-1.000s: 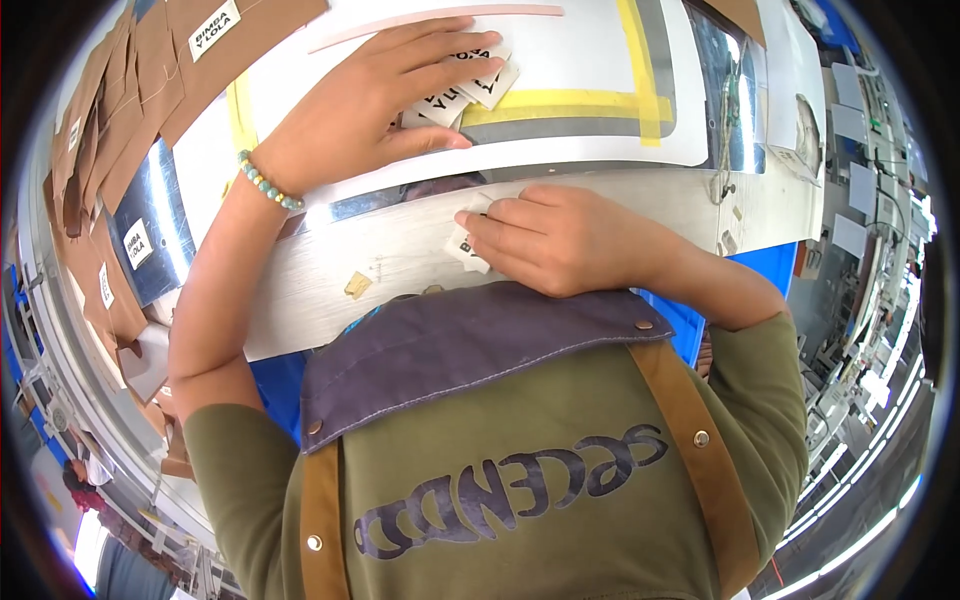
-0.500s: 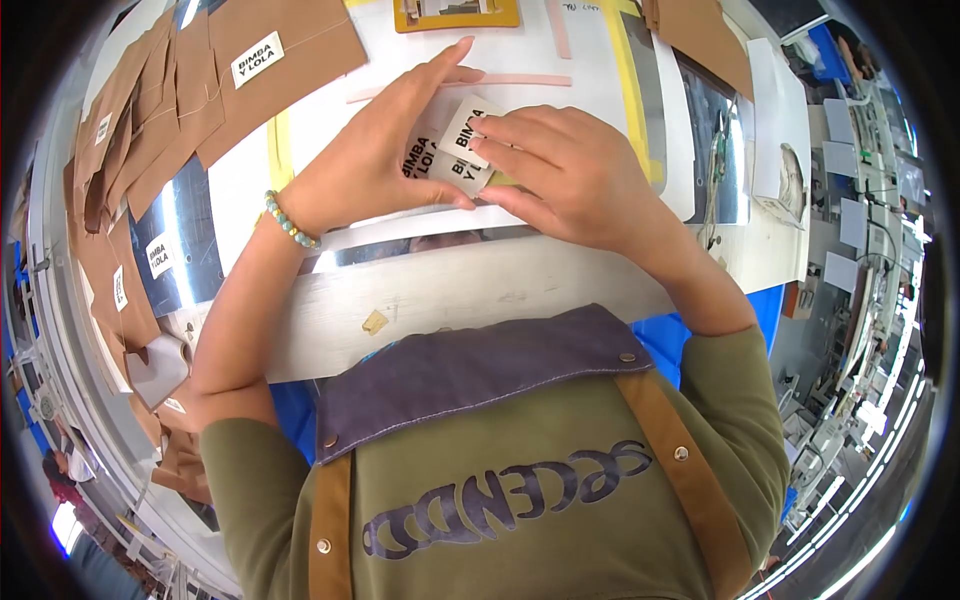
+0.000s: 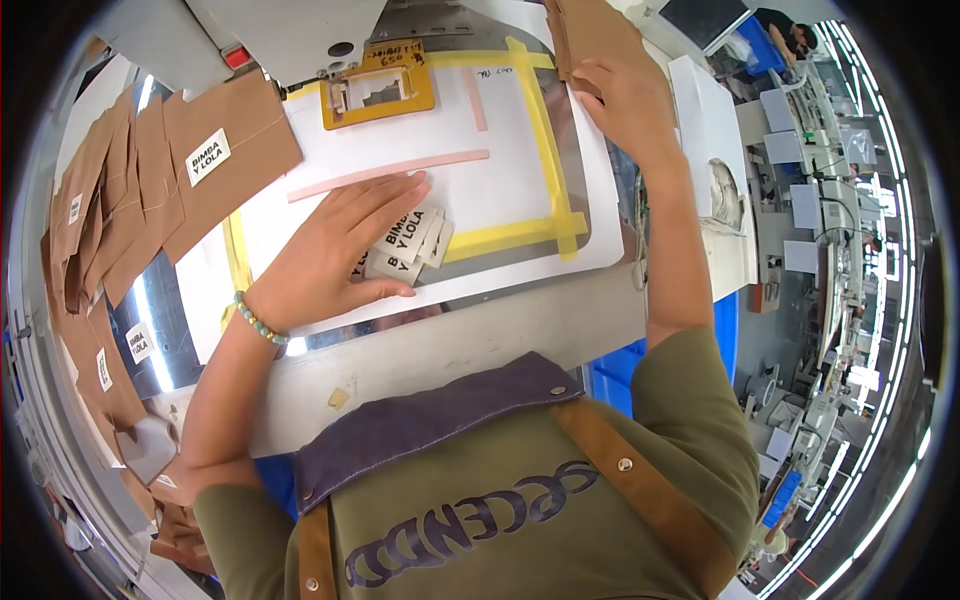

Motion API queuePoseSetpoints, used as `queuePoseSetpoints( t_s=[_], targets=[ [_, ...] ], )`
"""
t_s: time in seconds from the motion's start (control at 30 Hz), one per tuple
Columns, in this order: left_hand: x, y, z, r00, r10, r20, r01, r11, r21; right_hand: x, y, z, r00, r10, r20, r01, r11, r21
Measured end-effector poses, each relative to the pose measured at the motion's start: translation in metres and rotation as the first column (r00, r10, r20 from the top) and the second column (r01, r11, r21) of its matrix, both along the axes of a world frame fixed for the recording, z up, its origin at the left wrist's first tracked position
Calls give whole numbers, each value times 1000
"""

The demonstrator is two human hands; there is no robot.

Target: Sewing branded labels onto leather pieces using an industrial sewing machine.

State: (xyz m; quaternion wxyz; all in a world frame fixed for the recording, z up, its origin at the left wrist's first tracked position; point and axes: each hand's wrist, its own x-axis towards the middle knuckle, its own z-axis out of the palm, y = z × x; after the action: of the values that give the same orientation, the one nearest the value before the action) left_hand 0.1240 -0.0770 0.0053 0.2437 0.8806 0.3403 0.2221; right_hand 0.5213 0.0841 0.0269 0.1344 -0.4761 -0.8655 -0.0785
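Note:
My left hand (image 3: pixel 340 260) lies over a small pile of white printed labels (image 3: pixel 415 235) on a white sheet (image 3: pixel 510 160), fingers stretched out and thumb along the pile's lower side. My right hand (image 3: pixel 625 110) is up at the back right, its fingers curled onto the edge of a brown piece (image 3: pixel 600 40) in a stack. The sheet bears yellow tape strips (image 3: pixel 550 170) and pink strips (image 3: pixel 385 170); a yellow template plate (image 3: pixel 375 115) with a window lies at its back.
Overlapping brown pieces with white labels (image 3: pixel 225 200) cover the left. A grey machine body (image 3: pixel 320 30) stands at the back, a white box (image 3: pixel 710 140) at the right, blue bins (image 3: pixel 620 370) below the table edge. A person (image 3: pixel 790 35) is far off at top right.
My right hand moved from near me onto the labels, then away up and right to the brown stack. My left hand stays over the labels. The view has shifted, showing more of the back.

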Motion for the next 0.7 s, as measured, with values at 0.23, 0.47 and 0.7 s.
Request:
queuePoseSetpoints(
  t_s=[0.23, 0.47, 0.7],
  targets=[
    [-3, 2, -4, 998, 51, 36, -50, 998, -22, 9, 4, -6, 997, -24, -76, 27, 999, 42],
    [-5, 4, -3, 991, 79, 112, -67, 992, -104, 64, 43, -22, 820, -198, -537, 11, 944, -330],
    [-3, 4, 19, 977, 111, 180, -114, 993, 8, 19, 29, -23, 820, -62, -569, 41, 998, -49]
  ],
)
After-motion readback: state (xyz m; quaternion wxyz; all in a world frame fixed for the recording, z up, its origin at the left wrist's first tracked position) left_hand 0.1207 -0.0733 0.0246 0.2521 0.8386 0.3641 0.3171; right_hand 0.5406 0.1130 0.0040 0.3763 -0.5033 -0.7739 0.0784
